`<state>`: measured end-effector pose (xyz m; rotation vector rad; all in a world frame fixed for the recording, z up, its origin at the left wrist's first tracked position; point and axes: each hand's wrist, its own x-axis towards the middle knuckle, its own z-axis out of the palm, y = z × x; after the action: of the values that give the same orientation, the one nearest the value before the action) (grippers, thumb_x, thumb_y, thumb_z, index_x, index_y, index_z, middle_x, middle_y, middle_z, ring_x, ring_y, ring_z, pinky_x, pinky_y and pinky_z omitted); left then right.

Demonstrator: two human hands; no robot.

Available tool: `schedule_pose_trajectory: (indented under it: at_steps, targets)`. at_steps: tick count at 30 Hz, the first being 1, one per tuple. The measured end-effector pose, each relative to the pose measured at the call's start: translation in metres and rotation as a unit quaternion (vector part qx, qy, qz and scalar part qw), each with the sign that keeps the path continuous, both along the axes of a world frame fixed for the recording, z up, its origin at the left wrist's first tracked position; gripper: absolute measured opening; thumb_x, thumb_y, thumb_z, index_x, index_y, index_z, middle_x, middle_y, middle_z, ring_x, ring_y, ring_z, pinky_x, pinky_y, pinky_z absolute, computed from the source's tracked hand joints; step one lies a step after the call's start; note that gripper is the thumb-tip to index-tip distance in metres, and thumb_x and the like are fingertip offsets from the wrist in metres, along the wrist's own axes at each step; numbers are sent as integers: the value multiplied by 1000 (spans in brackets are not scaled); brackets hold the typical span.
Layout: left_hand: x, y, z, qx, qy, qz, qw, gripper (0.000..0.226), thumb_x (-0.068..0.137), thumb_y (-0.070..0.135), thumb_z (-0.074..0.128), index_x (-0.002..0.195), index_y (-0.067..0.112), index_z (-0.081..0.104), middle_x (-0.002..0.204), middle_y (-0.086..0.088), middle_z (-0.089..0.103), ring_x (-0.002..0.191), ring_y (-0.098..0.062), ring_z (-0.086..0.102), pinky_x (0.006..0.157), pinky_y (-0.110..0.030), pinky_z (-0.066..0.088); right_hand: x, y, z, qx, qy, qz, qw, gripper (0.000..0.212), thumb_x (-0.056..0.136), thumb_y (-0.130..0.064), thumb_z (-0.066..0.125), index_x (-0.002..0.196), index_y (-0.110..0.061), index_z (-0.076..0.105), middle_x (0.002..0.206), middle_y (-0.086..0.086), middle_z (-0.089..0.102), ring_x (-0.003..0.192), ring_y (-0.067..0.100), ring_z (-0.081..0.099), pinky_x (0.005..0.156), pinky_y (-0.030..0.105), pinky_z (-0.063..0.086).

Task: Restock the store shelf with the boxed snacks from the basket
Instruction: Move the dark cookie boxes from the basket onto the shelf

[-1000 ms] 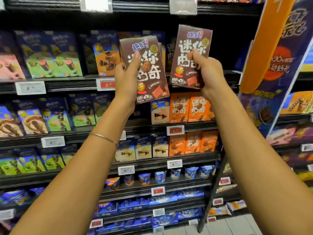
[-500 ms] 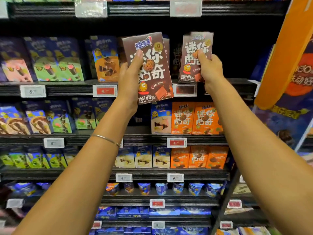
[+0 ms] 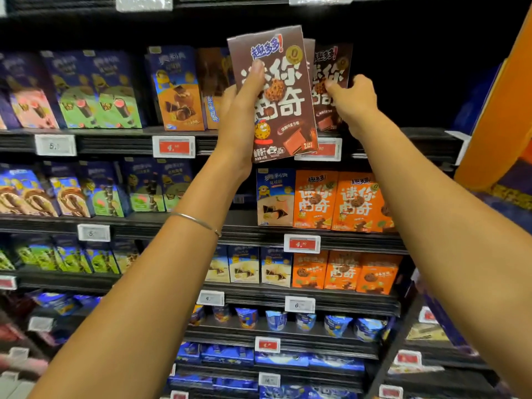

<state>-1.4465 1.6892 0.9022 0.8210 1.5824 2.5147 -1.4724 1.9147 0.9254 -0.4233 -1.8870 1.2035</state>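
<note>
1. The left hand (image 3: pixel 239 122) grips a brown cookie box (image 3: pixel 276 105) upright in front of the upper shelf (image 3: pixel 115 139), with the thumb across its face and the fingers behind.
2. The right hand (image 3: pixel 352 102) pinches a second brown cookie box (image 3: pixel 331 67) just behind the first, inside the shelf's dark bay. Its base is hidden, so it may be resting there.
3. Orange cookie boxes (image 3: pixel 336 200) stand on the shelf below.

Rear brown box (image 3: pixel 334 67) half hidden behind front brown box (image 3: pixel 288 105) — contact with shelf (image 3: pixel 408 139) unclear. Fingers of left hand (image 3: pixel 239 131) behind that box, unseen. Red price tag (image 3: pixel 328 149) mostly covered — digits blurred. Orange banner (image 3: pixel 503 110) cut by right edge.
</note>
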Motion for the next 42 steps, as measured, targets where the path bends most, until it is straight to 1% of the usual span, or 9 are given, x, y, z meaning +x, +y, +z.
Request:
schedule_pose_trajectory:
  at_steps: [5, 8, 12, 18, 22, 26, 30, 37, 42]
  targets:
    - [1, 7, 1, -1, 8, -6, 1000, 58, 103, 42, 64, 145, 5, 50, 133, -19, 70, 113, -35, 74, 100, -56, 59, 14, -8, 2, 24, -27, -41, 998, 60, 91, -44, 70, 135, -13, 45, 136, 8, 55, 117, 20, 57, 84, 32, 56]
    - [0, 9, 0, 7, 13, 0, 1000, 54, 102, 42, 65, 141, 8, 50, 129, -17, 72, 107, -32, 77, 93, -53, 62, 48, -26, -3, 9, 58, -57, 997, 50, 93, -49, 65, 128, -17, 49, 130, 6, 56, 113, 16, 61, 88, 32, 58]
    - [2, 19, 0, 11, 35, 11, 999, 39, 102, 40, 66, 126, 14, 51, 121, -12, 73, 100, -25, 79, 83, -43, 65, 95, -68, -26, 3, 97, 139, 985, 45, 91, -56, 64, 117, -21, 57, 113, -6, 67, 92, -3, 69, 66, 11, 55]
    - [11, 36, 6, -16, 65, -27, 997, 50, 104, 54, 49, 127, 12, 62, 124, -15, 74, 110, -29, 76, 95, -47, 62, 102, -73, -35, 5, 99, 152, 983, 51, 93, -38, 70, 136, -18, 50, 120, -6, 66, 96, -3, 70, 70, 13, 56]
    - [6, 47, 8, -18, 47, -18, 999, 50, 113, 50, 32, 120, 16, 67, 100, 3, 81, 95, -16, 79, 72, -24, 62, 101, -63, -29, 35, 104, 124, 986, 48, 97, -38, 65, 139, -19, 51, 124, -6, 66, 105, 2, 69, 79, 18, 58]
    - [-6, 58, 11, -49, 56, -8, 997, 54, 114, 49, 24, 132, 13, 60, 114, -2, 78, 109, -16, 75, 89, -29, 61, 100, -57, -24, 44, 125, 94, 987, 45, 98, -35, 65, 137, -18, 51, 125, -5, 64, 107, 1, 67, 78, 17, 58]
    - [-19, 61, 17, -149, 100, 64, 982, 33, 115, 27, 34, 137, 14, 53, 130, -7, 66, 106, -10, 70, 64, -12, 54, 96, -48, -28, 49, 136, 76, 987, 48, 98, -31, 65, 140, -16, 47, 130, -2, 60, 112, 4, 64, 83, 21, 59]
    - [-30, 65, 9, -276, 181, 174, 928, 42, 104, 9, 57, 145, 15, 57, 136, -5, 66, 121, -21, 66, 93, -44, 62, 81, -42, -37, 35, 116, 80, 989, 49, 98, -31, 64, 141, -18, 44, 129, -3, 60, 107, -3, 65, 75, 13, 55]
    - [-37, 70, 8, -297, 209, 235, 902, 54, 99, 6, 65, 151, 16, 52, 144, -6, 62, 132, -21, 60, 104, -44, 57, 79, -35, -38, 27, 116, 83, 989, 48, 98, -33, 64, 140, -20, 45, 129, -4, 61, 107, -2, 66, 74, 13, 56]
